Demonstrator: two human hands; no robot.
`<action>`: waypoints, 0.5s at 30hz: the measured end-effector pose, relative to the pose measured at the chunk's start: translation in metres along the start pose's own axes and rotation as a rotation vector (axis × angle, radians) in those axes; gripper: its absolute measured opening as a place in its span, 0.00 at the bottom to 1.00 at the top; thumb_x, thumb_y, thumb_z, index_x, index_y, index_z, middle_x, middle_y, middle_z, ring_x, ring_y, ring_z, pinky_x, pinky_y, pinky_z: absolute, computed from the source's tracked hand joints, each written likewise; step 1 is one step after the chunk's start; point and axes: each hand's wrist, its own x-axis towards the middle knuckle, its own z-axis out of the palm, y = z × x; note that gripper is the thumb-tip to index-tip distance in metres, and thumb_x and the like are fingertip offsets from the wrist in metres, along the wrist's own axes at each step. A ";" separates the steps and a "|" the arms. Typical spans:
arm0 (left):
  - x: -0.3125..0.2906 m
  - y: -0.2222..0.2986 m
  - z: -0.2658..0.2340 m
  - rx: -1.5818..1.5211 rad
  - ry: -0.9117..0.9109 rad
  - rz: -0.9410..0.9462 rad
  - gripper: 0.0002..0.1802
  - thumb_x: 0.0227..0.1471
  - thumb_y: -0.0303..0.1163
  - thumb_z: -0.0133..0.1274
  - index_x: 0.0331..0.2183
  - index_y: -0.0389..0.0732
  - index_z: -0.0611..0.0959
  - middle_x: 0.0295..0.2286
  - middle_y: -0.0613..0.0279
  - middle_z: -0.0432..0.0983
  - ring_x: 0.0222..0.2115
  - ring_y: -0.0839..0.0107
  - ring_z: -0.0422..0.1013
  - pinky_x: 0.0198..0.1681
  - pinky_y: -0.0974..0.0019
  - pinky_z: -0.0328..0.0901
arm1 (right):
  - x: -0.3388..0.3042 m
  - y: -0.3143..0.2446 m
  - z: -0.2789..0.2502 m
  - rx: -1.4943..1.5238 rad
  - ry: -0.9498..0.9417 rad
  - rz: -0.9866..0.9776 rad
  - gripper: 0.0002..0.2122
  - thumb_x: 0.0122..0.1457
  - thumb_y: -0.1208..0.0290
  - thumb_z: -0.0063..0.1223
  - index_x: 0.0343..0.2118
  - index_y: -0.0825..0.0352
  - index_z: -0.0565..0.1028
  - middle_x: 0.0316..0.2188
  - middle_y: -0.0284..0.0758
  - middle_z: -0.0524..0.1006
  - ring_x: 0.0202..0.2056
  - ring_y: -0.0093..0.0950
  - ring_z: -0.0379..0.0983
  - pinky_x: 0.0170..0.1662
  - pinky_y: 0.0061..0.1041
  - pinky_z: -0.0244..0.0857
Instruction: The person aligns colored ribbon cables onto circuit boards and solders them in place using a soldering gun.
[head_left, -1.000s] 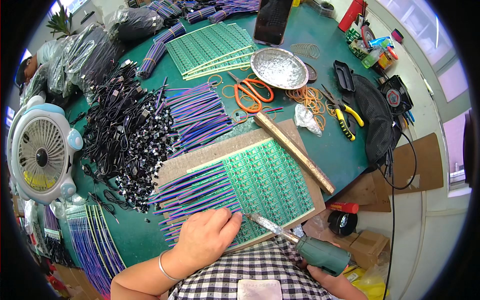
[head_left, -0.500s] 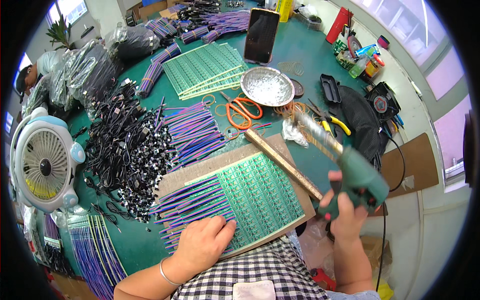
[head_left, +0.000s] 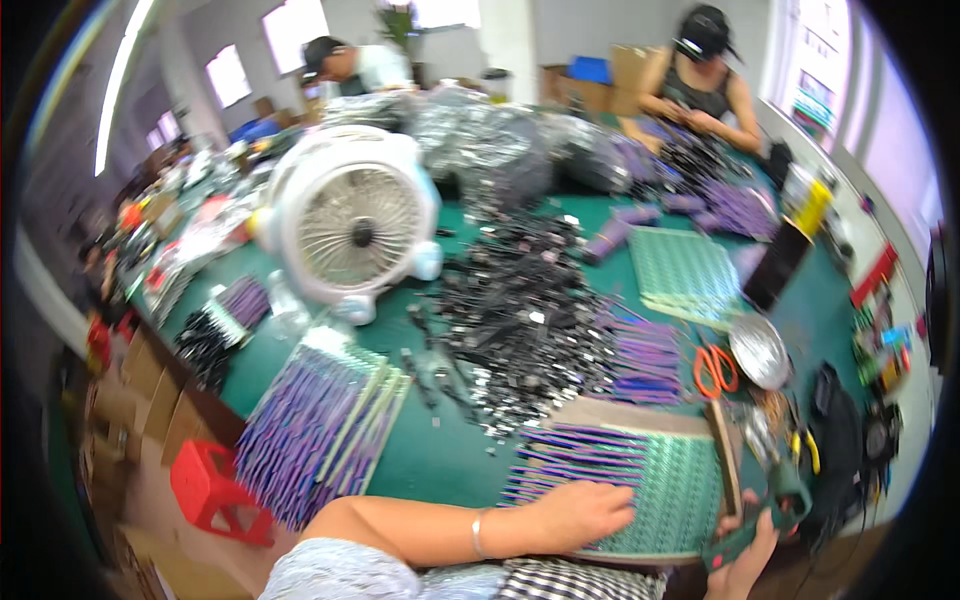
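My left hand (head_left: pixel 580 515) is closed, fingers curled down over the wire ends on a green circuit board panel (head_left: pixel 680 490); what they pinch is hidden. Rows of purple, blue and dark wires (head_left: pixel 570 460) stick out leftward from that panel, which lies on a brown backing board (head_left: pixel 600 412). At the panel's right, my right hand (head_left: pixel 750 560) wraps round the handle of a green pistol-shaped soldering gun (head_left: pixel 790 495). Its metal barrel points up and away, blurred. A narrow brownish bar (head_left: pixel 724 460) lies along the panel's right side.
Beyond the panel are loose wires (head_left: pixel 645 360), orange scissors (head_left: pixel 714 370), a metal bowl (head_left: pixel 760 350) and stacked panels (head_left: pixel 685 270). Left lie a black cable heap (head_left: pixel 530 300), a fan (head_left: pixel 360 230) and wired panels (head_left: pixel 320 420). A red stool (head_left: pixel 215 495) stands below. Two people sit across.
The view has swung left and up, showing more of the room. The soldering gun's barrel still points away, still in my right hand. My left hand stays on the wires.
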 end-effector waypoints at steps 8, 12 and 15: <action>-0.003 0.011 0.008 -0.063 0.073 -0.132 0.07 0.47 0.30 0.48 0.25 0.37 0.72 0.24 0.55 0.66 0.27 0.55 0.70 0.27 0.52 0.66 | -0.014 0.012 -0.004 -0.194 -0.015 0.147 0.19 0.65 0.59 0.38 0.49 0.67 0.72 0.35 0.38 0.76 0.30 0.29 0.67 0.35 0.32 0.64; 0.004 0.009 0.010 0.129 0.381 0.028 0.05 0.45 0.31 0.48 0.27 0.41 0.73 0.22 0.62 0.66 0.27 0.64 0.68 0.31 0.61 0.63 | -0.010 0.016 -0.016 -0.321 -0.099 -0.077 0.18 0.61 0.65 0.41 0.46 0.73 0.73 0.31 0.43 0.78 0.29 0.32 0.72 0.31 0.31 0.67; 0.004 0.001 -0.002 0.163 0.493 0.030 0.09 0.42 0.30 0.51 0.31 0.41 0.73 0.24 0.64 0.67 0.28 0.66 0.67 0.35 0.64 0.61 | -0.013 0.016 -0.011 -0.398 -0.157 -0.193 0.17 0.59 0.69 0.40 0.43 0.78 0.73 0.35 0.47 0.77 0.30 0.34 0.73 0.33 0.32 0.69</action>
